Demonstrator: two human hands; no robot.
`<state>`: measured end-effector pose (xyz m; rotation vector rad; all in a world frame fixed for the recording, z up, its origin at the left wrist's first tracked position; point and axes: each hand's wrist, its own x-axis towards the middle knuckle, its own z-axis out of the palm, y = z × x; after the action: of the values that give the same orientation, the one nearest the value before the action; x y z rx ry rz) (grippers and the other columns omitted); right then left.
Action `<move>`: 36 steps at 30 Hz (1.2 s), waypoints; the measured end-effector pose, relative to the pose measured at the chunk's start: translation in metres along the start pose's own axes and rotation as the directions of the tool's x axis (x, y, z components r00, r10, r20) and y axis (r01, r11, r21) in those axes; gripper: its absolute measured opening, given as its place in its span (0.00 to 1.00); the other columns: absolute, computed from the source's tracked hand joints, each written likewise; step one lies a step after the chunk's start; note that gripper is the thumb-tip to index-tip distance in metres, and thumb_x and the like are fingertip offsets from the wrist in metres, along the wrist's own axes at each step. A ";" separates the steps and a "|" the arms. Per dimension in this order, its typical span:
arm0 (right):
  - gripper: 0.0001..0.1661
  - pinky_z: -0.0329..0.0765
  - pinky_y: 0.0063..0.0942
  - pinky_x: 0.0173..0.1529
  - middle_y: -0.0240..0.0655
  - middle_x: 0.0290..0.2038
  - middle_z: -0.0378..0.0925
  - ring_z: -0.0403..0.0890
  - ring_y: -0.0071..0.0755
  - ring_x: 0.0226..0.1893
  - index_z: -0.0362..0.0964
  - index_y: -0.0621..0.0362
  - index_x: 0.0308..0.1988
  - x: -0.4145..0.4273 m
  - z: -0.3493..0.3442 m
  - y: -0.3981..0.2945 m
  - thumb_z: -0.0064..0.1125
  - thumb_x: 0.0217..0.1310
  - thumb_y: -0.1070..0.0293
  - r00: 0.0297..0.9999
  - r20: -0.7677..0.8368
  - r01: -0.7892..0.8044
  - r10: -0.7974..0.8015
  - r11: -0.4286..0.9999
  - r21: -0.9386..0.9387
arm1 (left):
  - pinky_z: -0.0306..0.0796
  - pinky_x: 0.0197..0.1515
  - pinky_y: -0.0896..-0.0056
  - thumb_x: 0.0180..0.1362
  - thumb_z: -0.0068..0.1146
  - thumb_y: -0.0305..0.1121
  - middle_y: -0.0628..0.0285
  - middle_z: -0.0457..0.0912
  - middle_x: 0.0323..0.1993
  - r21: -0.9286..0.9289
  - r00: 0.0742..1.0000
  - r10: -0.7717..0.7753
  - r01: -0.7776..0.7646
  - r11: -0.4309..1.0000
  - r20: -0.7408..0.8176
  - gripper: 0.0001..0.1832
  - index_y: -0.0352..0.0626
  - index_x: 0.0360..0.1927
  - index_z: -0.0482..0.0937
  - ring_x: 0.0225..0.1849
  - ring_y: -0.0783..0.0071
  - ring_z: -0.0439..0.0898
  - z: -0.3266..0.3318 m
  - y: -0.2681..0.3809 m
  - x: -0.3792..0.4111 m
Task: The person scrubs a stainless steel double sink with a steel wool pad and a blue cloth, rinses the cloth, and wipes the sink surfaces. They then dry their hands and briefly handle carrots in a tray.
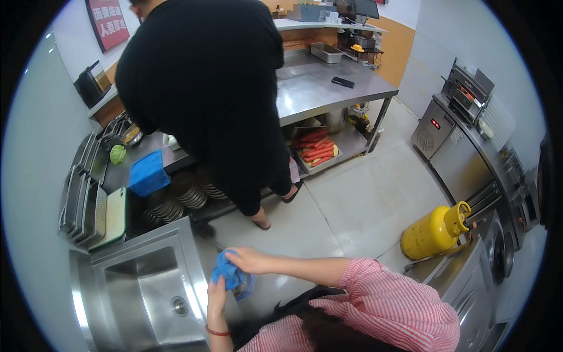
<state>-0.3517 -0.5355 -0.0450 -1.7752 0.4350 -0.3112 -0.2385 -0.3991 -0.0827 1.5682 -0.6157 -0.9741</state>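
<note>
A crumpled blue cloth is bunched between my two hands, beside the right rim of a stainless steel sink. My right hand grips its upper part from the right. From below, my left hand holds the cloth's lower side; a red bracelet circles that wrist. Just under the cloth, a bag or container with a blue edge is partly hidden, and I cannot tell which it is. The sink basin shows its drain.
A person in black stands ahead at the counter. Beside the sink are a cutting board, metal trays and a folded blue cloth. Carrots lie under a steel table. A yellow gas cylinder stands at right.
</note>
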 end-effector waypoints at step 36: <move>0.10 0.68 0.27 0.30 0.40 0.23 0.69 0.72 0.39 0.25 0.65 0.59 0.27 -0.099 -0.194 0.069 0.56 0.41 0.68 0.977 -0.201 -0.004 -0.077 0.926 -0.377 | 0.67 0.35 0.67 0.40 0.51 0.30 0.58 0.71 0.34 0.724 0.837 0.229 -0.546 0.422 0.498 0.08 0.42 0.28 0.74 0.33 0.61 0.72 0.120 0.084 0.050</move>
<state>-0.5328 -0.6742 -0.0622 -2.1365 0.6489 -0.4718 -0.3035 -0.5230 -0.0178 1.9434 -1.8611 -0.5397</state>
